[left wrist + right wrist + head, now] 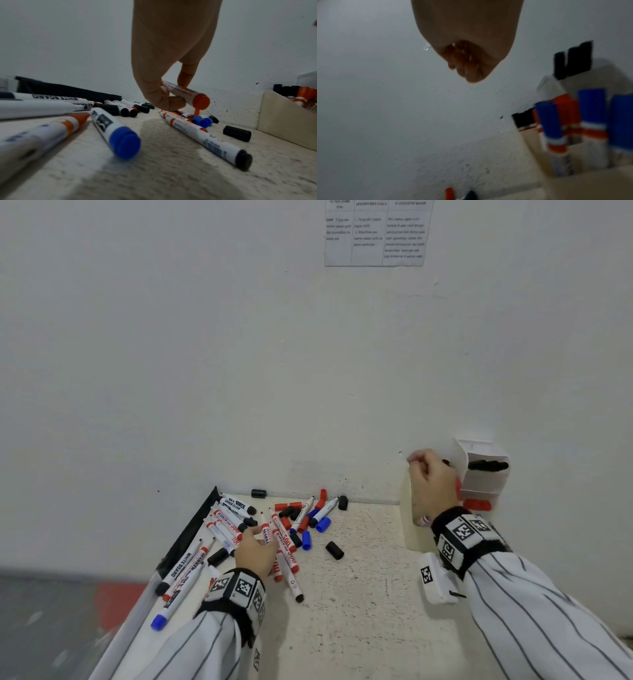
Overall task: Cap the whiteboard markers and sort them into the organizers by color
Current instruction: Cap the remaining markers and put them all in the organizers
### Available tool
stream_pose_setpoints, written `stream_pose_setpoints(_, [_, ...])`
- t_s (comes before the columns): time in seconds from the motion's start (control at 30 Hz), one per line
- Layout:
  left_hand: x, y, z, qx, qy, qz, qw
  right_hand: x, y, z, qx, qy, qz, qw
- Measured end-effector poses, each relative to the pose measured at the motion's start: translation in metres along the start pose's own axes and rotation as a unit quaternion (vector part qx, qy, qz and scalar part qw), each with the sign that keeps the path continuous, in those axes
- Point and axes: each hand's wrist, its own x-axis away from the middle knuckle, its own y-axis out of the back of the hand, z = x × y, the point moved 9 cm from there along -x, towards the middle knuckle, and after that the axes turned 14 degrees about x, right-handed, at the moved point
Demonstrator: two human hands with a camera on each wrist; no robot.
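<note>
The red marker (185, 93) is white with a red end and red writing. The left hand (164, 75) pinches it just above the tabletop (370, 611). The right hand (432, 486) is curled up empty over the organizer (409, 525).

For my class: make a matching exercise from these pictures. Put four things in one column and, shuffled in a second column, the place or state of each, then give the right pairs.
Things
1. left hand
2. right hand
3. lone black cap
4. sheet of paper

Places or states
A. fixed high on the wall
B. lying alone on the table between the marker pile and the beige organizer
C. pinching a red-ended marker above the pile
D. raised, fingers curled, near the white organizer

Pairs: 1-C, 2-D, 3-B, 4-A
</note>
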Motion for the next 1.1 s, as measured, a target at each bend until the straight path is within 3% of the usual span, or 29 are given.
stream_pose_setpoints(0.1, [0.000,0.014,0.005,-0.004,0.015,-0.003,1.000,0.016,-0.063,0.015,0.006,0.004,0.168,0.986])
stream_pose_setpoints(0.2, [-0.003,0.026,0.010,0.003,0.034,-0.010,0.999,0.045,-0.123,0.026,0.066,0.032,0.326,0.943])
stream_pose_setpoints(0.33, [-0.008,0.034,0.014,-0.017,0.052,0.002,0.999,0.076,-0.186,0.030,0.146,0.056,0.448,0.880])
stream_pose_setpoints(0.5, [-0.016,0.037,0.017,-0.021,0.063,0.012,0.998,0.091,-0.237,0.035,0.173,0.050,0.487,0.854])
stream_pose_setpoints(0.63, [-0.023,0.034,0.020,-0.024,0.071,0.025,0.997,0.097,-0.269,0.041,0.218,0.087,0.513,0.826])
stream_pose_setpoints(0.9, [-0.032,0.031,0.028,-0.019,0.078,0.033,0.996,0.100,-0.296,0.041,0.314,0.118,0.518,0.787])
stream_pose_setpoints(1.1, [-0.030,0.031,0.031,-0.019,0.085,0.030,0.996,0.090,-0.293,0.038,0.298,0.089,0.477,0.822])
